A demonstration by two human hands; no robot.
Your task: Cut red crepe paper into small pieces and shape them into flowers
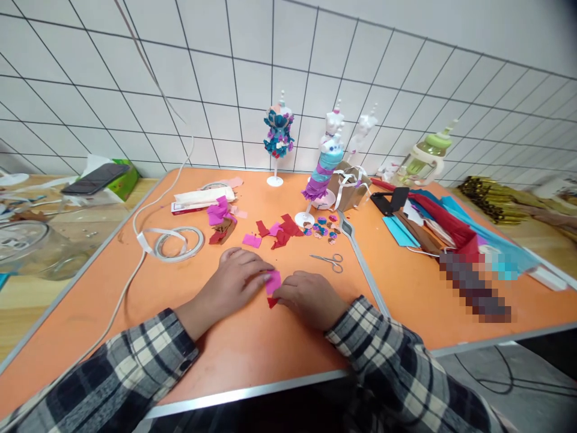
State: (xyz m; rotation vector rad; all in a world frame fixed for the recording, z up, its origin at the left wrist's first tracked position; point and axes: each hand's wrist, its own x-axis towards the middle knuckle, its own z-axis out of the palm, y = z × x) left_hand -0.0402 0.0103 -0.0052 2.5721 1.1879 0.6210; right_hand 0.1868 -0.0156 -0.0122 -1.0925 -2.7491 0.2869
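Observation:
Between my hands, a small pink paper piece [273, 281] lies over a red scrap [271, 302] on the orange table [243, 367]. My left hand [238, 276] has its fingers pressed together, with the tips at the pink piece's left edge. The closed fingers of my right hand [309, 294] pinch the right side of the pink and red pieces. Behind them lie a pink square [251, 241] and crumpled red scraps [285, 231]. Small scissors [331, 262] rest beyond my right hand.
Miniature dress forms [321, 171] stand at the back. A tape roll [179, 244] and a white cord [130, 276] lie to the left. Colourful shiny discs [322, 228] are near the scissors. Folded fabrics [460, 228], a phone [392, 201] and a green-lidded bottle [424, 159] are to the right.

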